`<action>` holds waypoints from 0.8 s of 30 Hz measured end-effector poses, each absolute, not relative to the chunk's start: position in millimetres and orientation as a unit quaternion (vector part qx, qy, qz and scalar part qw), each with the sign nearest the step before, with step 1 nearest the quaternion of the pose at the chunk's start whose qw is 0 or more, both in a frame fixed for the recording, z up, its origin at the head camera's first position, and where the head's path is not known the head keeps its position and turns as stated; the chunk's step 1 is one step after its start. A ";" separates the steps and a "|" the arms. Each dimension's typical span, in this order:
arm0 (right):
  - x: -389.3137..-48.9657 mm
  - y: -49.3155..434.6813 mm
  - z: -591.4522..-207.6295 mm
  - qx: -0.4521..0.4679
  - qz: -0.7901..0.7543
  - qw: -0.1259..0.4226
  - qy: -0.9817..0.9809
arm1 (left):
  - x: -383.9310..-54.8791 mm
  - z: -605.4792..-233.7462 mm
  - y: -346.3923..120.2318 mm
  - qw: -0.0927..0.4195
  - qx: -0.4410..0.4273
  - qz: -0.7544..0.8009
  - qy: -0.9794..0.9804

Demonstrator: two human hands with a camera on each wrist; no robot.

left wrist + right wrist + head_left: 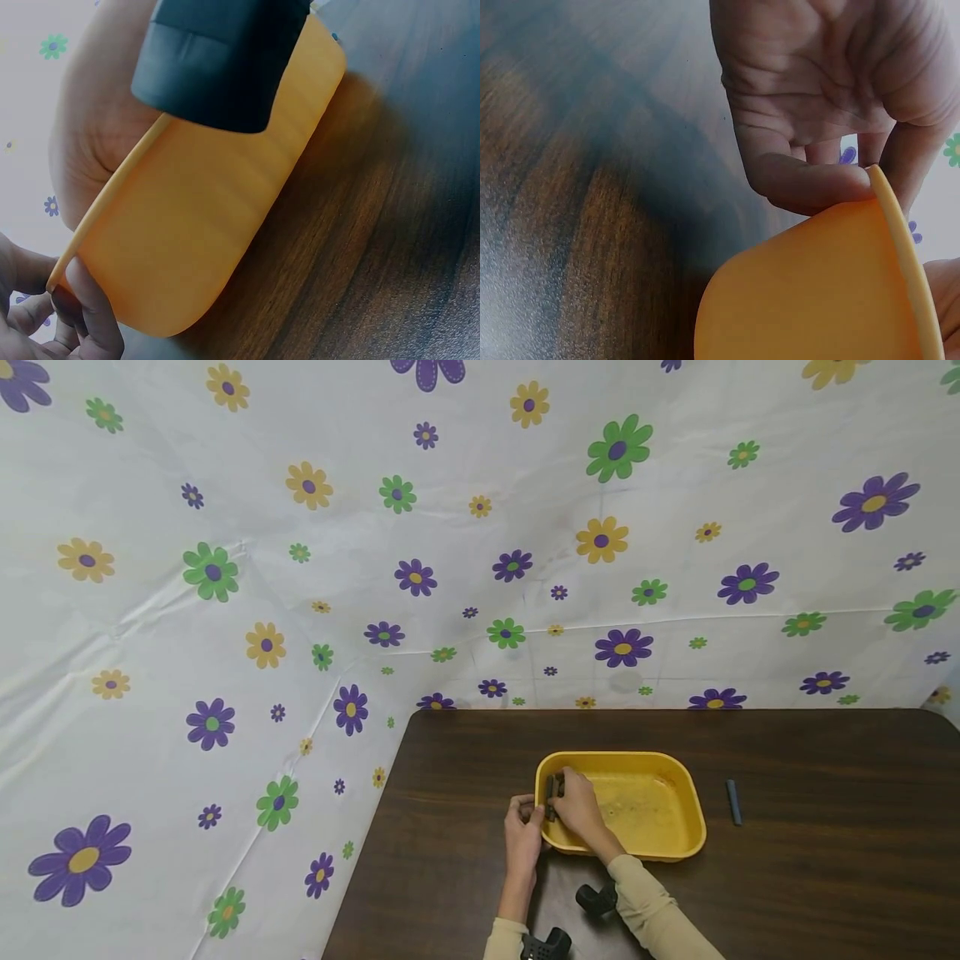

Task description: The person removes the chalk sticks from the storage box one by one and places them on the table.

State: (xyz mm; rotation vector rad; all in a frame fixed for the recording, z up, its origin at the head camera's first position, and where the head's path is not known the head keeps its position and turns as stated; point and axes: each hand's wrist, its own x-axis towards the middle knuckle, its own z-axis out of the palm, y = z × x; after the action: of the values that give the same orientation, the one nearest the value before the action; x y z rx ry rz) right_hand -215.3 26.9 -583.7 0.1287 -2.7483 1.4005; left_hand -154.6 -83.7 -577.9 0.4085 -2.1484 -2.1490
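A yellow plastic tub (651, 845) stands on the dark wooden table. My left hand (522, 835) grips its left rim, thumb on one side and fingers on the other; the left wrist view shows these fingers (96, 307) at the tub's rim (112, 187). My right hand (581, 806) reaches over the front rim into the tub and pinches dark, slim sticks (551, 797) standing against the left inner wall. The fingers partly cover the sticks. In the right wrist view the tub's outer wall (802, 300) hides most of the right hand (946, 296).
A short blue stick (733, 802) lies on the table (825, 827) right of the tub. A flower-printed white sheet (450, 543) hangs behind the table and along its left side. Black wrist cameras (596, 900) sit on both wrists, near the front of the tub.
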 end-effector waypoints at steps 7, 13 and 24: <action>-214.2 26.1 -582.6 0.028 0.470 0.023 -0.882 | -154.5 -579.5 -82.8 0.042 0.134 -0.702 -0.699; -214.6 25.5 -582.1 0.014 0.494 0.011 -0.869 | -155.2 -580.2 -81.8 0.048 0.131 -0.701 -0.699; -217.1 26.0 -583.8 0.008 0.510 -0.003 -0.860 | -153.8 -579.5 -83.3 0.041 0.127 -0.707 -0.694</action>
State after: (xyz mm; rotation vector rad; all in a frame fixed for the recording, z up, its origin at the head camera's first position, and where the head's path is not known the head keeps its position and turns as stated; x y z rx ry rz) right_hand -217.1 26.0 -583.8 0.0265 -2.7084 1.6047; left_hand -153.8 -83.3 -579.5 0.3898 -2.1257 -2.1651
